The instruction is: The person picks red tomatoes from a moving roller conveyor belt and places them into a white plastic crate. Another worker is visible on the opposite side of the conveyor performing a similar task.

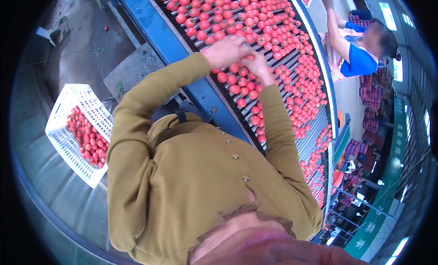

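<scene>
My left hand [226,53] reaches over the roller conveyor from the left, slightly blurred, palm down above the tomatoes. What lies under its fingers is hidden, so I cannot tell whether it holds anything. My right hand [258,67] meets it from the right, their fingertips close together. Between the right thumb and fingers shows a red tomato [250,57], apparently pinched there. Many more ripe tomatoes [234,89], some with green calyxes, lie on the metal rollers [309,142] around both hands.
The conveyor's blue side rail [219,106] runs along my front. A white plastic crate [65,145] of small red tomatoes stands at my left. Across the belt, a person in blue sleeves [362,58] raises an arm. Stacked crates [371,97] stand beyond.
</scene>
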A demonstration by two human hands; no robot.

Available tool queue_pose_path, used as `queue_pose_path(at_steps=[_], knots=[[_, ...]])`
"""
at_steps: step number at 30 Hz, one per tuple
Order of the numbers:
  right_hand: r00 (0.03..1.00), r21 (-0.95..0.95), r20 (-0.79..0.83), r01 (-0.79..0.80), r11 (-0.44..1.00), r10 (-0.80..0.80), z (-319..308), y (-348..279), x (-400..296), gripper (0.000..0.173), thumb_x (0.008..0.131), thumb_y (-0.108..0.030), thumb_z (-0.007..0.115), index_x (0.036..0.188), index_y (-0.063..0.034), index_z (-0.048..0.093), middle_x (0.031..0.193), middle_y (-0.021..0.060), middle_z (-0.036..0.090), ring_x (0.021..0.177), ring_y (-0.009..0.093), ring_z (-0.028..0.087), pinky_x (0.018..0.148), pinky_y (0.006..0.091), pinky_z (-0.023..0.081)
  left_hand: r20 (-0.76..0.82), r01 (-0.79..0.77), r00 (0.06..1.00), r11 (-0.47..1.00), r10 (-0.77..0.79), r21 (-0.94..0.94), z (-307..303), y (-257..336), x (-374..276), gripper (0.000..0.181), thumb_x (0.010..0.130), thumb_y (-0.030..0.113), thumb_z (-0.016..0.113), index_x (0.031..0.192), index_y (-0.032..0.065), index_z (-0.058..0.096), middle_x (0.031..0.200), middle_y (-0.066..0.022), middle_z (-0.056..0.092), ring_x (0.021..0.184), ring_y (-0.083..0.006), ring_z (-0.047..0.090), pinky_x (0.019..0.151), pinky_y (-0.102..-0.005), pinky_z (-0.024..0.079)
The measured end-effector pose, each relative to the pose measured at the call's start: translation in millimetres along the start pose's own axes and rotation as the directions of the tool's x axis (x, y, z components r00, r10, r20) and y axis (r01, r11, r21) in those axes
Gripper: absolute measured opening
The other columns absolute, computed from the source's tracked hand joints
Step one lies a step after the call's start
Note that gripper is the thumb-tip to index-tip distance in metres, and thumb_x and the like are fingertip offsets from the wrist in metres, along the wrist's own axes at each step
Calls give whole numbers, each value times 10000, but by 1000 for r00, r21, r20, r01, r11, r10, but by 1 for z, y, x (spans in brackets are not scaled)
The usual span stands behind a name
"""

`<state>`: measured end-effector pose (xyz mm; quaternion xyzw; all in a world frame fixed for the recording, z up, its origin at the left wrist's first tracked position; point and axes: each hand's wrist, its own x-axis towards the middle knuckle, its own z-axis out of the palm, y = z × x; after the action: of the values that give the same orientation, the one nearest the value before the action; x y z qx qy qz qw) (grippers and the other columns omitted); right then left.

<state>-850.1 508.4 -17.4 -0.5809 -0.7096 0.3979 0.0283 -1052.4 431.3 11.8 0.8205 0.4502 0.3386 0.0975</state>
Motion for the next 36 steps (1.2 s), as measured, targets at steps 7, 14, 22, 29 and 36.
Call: queue_pose_path(at_steps=[7,14,22,29,36], knots=[[989,530,-126,0,848,78,18,18,-27,284,776,-239,687,1005,-75,651,824,104,642,851,193,619,601,285,505,-66,64,995,994,-70,-93,57,-20,-15,377,805,112,617,1175,85,549,1141,-113,544,1105,-300,507,926,-401,416],[945,833,27,-201,-516,-325,26,14,-55,567,809,-309,634,1308,-112,448,1203,165,516,1113,339,509,635,281,501,-607,604,611,795,-509,-59,-102,-24,-180,363,823,56,645,1175,44,556,1089,-111,611,1019,-231,568,876,-331,456],[872,685,90,-405,-606,-481,72,-38,-61,436,768,-384,656,985,-13,582,1268,212,477,1243,372,395,602,275,512,-662,737,-530,-674,-530,-50,-138,-45,-615,686,765,478,654,1198,-34,509,1100,-227,612,1065,-380,529,952,-442,392],[931,709,32,-276,-648,-363,76,-25,-141,619,836,-661,471,815,-46,546,1093,184,496,1061,291,463,472,213,424,-757,930,230,367,-612,-14,-109,-103,-406,343,836,118,617,1140,-36,583,1064,-204,586,1007,-300,554,902,-380,441],[992,763,-65,117,-636,104,102,16,-299,561,829,-634,519,861,-74,530,1099,149,469,1117,334,431,472,244,436,-263,188,939,970,-224,-154,-66,-16,-70,264,836,79,638,1087,6,605,1099,-162,561,1061,-311,532,928,-384,418]])
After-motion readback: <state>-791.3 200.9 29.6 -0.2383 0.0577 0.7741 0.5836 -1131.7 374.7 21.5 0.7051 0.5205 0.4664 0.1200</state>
